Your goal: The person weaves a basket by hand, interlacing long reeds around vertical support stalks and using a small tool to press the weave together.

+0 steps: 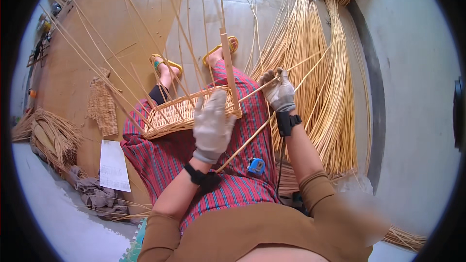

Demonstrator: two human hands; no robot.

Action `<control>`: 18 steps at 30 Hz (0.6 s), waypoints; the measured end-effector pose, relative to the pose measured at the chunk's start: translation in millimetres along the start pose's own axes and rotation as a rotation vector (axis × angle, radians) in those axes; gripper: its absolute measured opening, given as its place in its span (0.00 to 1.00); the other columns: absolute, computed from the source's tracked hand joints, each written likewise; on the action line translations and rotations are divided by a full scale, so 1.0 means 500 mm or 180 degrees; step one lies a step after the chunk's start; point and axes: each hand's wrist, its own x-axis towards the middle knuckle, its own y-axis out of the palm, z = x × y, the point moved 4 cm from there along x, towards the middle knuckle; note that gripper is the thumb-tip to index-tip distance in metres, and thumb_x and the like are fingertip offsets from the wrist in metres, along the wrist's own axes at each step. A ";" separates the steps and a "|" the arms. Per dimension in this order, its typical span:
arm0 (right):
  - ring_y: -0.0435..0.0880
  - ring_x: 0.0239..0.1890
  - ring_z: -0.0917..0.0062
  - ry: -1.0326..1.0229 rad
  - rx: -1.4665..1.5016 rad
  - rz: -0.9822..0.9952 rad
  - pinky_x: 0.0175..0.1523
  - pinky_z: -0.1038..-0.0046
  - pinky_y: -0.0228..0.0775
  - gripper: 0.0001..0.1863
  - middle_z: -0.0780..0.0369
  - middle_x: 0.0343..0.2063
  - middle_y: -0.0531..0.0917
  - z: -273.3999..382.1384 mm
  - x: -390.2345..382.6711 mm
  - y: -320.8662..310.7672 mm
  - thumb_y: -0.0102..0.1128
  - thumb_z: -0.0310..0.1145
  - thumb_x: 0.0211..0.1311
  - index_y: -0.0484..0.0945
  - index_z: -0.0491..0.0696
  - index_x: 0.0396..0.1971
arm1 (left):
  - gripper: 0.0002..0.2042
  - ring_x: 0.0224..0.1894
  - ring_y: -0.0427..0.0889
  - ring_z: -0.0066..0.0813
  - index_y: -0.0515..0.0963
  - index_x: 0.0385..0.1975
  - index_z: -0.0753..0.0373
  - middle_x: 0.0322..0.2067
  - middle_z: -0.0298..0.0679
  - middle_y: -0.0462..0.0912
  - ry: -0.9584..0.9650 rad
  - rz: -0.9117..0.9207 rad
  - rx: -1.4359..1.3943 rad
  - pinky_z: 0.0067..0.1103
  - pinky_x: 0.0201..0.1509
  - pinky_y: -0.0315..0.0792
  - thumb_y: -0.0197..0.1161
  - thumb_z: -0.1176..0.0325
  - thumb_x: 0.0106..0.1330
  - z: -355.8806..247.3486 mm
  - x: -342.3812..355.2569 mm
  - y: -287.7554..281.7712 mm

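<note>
Woven panel: flat wicker piece [103, 104], tight-ribbed, lying on the floor.
Basket: oblong, pale wicker [170, 125] with long thin uprights fanning up, resting across the person's lap on striped red cloth [162, 160].
Left hand: gloved [212, 125], raised over the basket's right end, fingers straight and nearly together, back showing; from here I can't quite tell whether it touches the weave.
Tape measure: rounded blue case [256, 166], lying on the cloth between the forearms.
Right hand: gloved [279, 90], lifted beyond the basket, elbow bent, fingers curled round a slim, smooth rod [252, 94] slanting toward the basket's corner.
Bundles: long straw-coloured canes [310, 80], tied near the top, flaring below.
</note>
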 end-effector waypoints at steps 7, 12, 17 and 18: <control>0.60 0.15 0.81 0.0542 0.0464 0.0684 0.24 0.75 0.60 0.35 0.72 0.11 0.60 0.017 -0.008 0.058 0.36 0.68 0.72 0.77 0.52 0.27 | 0.52 0.51 0.81 0.41 0.51 0.76 0.61 0.46 0.41 0.83 -0.0024 0.0733 0.0219 0.35 0.60 0.67 0.76 0.59 0.53 0.038 -0.026 0.104; 0.54 0.13 0.82 -0.0073 -0.0210 0.0533 0.21 0.75 0.53 0.33 0.72 0.10 0.54 0.036 -0.086 0.083 0.36 0.65 0.74 0.72 0.53 0.23 | 0.47 0.44 0.82 0.40 0.56 0.75 0.59 0.41 0.38 0.83 0.0114 0.0541 0.0233 0.36 0.53 0.67 0.75 0.61 0.54 0.040 -0.035 0.112; 0.57 0.14 0.79 -0.0680 -0.0755 0.0852 0.25 0.74 0.56 0.29 0.71 0.12 0.58 0.013 -0.231 0.116 0.38 0.60 0.76 0.71 0.51 0.25 | 0.39 0.39 0.81 0.37 0.65 0.70 0.59 0.34 0.32 0.82 0.0030 0.0467 0.0044 0.33 0.49 0.66 0.74 0.63 0.55 0.024 -0.024 0.112; 0.61 0.15 0.78 -0.0770 -0.0825 0.1151 0.27 0.72 0.60 0.25 0.71 0.13 0.63 -0.004 -0.258 0.111 0.43 0.55 0.78 0.74 0.50 0.30 | 0.38 0.39 0.80 0.37 0.65 0.69 0.59 0.33 0.32 0.81 0.0058 0.0478 0.0118 0.33 0.48 0.66 0.73 0.64 0.56 0.019 -0.022 0.116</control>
